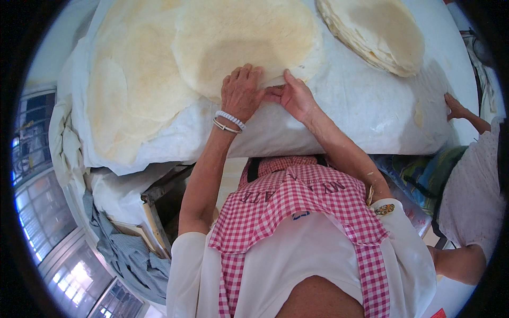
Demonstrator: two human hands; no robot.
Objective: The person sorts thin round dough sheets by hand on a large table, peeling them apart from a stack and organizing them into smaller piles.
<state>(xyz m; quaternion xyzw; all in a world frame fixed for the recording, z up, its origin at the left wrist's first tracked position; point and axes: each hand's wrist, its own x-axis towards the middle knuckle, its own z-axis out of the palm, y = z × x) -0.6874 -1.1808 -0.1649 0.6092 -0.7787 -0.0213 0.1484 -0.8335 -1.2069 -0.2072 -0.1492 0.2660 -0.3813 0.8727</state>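
A large, thin round flatbread (254, 24) lies before me on a white cloth (278, 131). My left hand (243, 89) rests palm down over its near edge, fingers close together and pointing away from me. Whether its thumb grips the bread from below is hidden. Close beside it, my right hand (296, 93) is turned partly palm up and pinches a slightly raised bit of the same edge, its thumb on top. The fingertips of both hands meet or nearly meet there. More thin flatbreads (147, 79) overlap to the left, partly under this one.
At the far right stands a stack of flatbreads (377, 35). Another person's hand (455, 107) touches the cloth near the right edge. Below the table at left are a dark open frame (155, 194) and a hanging checked cloth (127, 246). Windows (43, 210) line the left side.
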